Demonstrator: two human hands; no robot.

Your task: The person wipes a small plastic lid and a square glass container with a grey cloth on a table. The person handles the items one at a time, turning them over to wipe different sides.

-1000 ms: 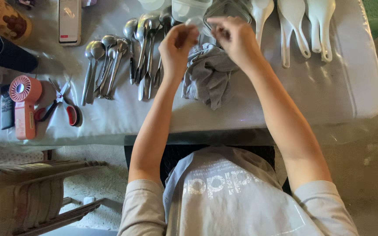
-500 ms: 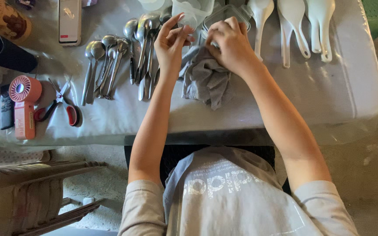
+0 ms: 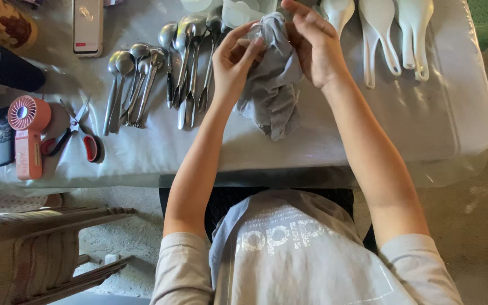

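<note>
Both hands work on a grey cloth [image 3: 272, 90] that hangs down onto the table. My left hand [image 3: 234, 62] pinches the cloth near its top, where a small shiny metal piece shows between the fingers; what it is I cannot tell. My right hand [image 3: 312, 45] grips the cloth's upper right part. Just left of my left hand lies a bunch of metal spoons [image 3: 190, 51]. White plastic rice paddles [image 3: 391, 34] lie to the right of my right hand.
The table [image 3: 368, 135] has a clear plastic cover. At the left lie more spoons [image 3: 126, 79], red-handled scissors [image 3: 72, 133], a pink hand fan [image 3: 26, 135], a black cup [image 3: 4, 68] and a white device [image 3: 88, 25]. A plastic chair [image 3: 35, 248] stands below.
Both hands have shifted their grip on the cloth, bunching it higher between them; the fingers of the left hand now pinch its top.
</note>
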